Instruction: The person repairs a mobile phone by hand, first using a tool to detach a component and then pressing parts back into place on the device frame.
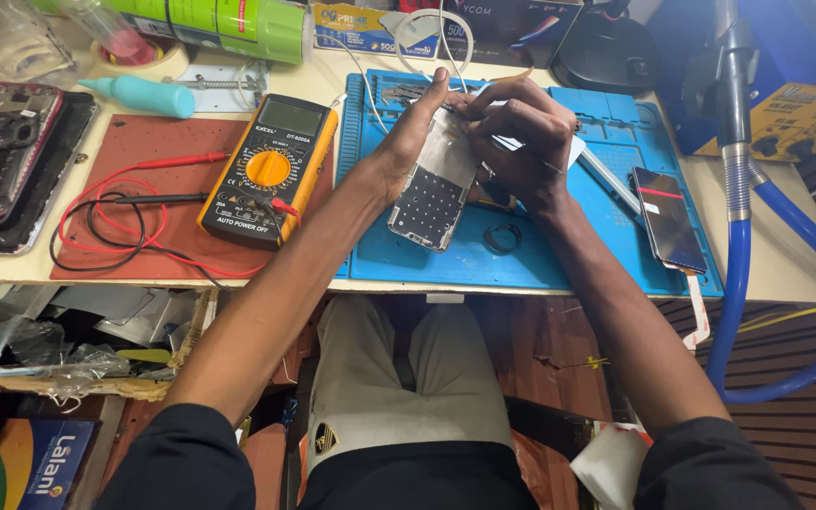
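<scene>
Silvery phone frame [434,189], apparently one, in two hands.

Both forearms are stretched forward and angled inward, so that the hands are brought together. The left hand [415,132] is held open-palmed, fingers extended upward — the right hand [518,132] is curled over it, fingers bent and pinched.
</scene>
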